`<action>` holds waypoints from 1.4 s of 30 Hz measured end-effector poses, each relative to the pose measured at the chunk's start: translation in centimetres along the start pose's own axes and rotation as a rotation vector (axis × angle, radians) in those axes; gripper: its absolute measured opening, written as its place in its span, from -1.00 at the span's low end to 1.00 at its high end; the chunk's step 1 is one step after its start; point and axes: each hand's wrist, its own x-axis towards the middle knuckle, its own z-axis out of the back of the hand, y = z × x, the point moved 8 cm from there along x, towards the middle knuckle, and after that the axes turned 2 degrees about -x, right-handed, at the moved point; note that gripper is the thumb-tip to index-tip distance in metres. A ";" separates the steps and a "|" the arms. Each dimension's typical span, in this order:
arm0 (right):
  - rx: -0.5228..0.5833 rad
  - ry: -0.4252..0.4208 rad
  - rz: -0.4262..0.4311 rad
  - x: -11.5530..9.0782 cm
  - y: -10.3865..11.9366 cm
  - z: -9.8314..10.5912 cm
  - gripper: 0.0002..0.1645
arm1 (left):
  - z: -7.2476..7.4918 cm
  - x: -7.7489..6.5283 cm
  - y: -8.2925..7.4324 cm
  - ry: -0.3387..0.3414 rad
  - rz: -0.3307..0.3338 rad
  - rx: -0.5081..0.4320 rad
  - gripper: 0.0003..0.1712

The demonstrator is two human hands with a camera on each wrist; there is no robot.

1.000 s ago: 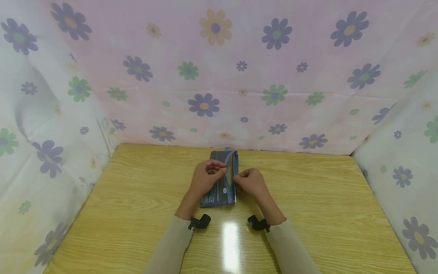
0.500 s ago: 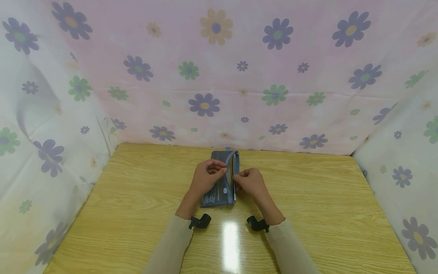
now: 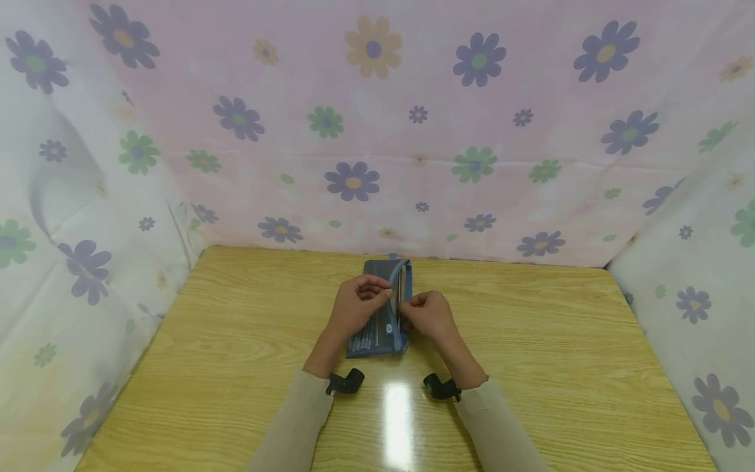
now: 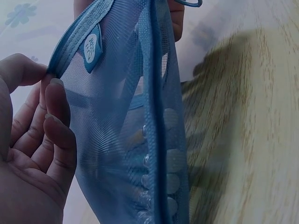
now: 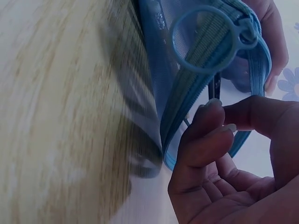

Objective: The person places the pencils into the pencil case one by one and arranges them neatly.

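A blue mesh zipper pouch (image 3: 370, 333) stands on the wooden table with its mouth parted. My left hand (image 3: 354, 307) pinches one zipper edge between thumb and fingers, drawing it outward beside a small white-lettered tag (image 4: 91, 46). Between thumb and fingertips, my right hand (image 3: 429, 314) pinches a slim dark pen-like stick (image 5: 214, 87) at the pouch mouth; the fingers cover its lower part. A round blue zipper pull ring (image 5: 174, 42) hangs close to these fingers. Through the mesh, several items with clear rounded ends (image 4: 145, 181) show in a row.
The pouch is near the back edge of the wood-grain table (image 3: 253, 314). Flower-printed cloth (image 3: 377, 131) rises behind it and at both sides. Black wrist-worn mounts (image 3: 348, 381) sit at both cuffs, and a bright reflection lies on the table in front.
My right hand has shifted slightly left, in over the pouch opening, and the pale line along the opening is now less visible. My left hand keeps its hold on the zipper edge.
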 end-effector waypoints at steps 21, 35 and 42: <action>-0.004 0.014 0.035 0.0 0.2 -0.4 -0.81 | 0.0 0.0 -0.2 -0.003 0.000 0.002 -0.84; -0.024 0.027 0.068 0.1 0.5 -0.3 -0.84 | 0.2 0.0 -0.4 -0.011 -0.004 -0.002 -0.81; -0.066 0.002 0.102 0.2 0.9 0.7 -0.87 | 0.2 0.0 -0.1 -0.008 0.009 -0.002 -0.83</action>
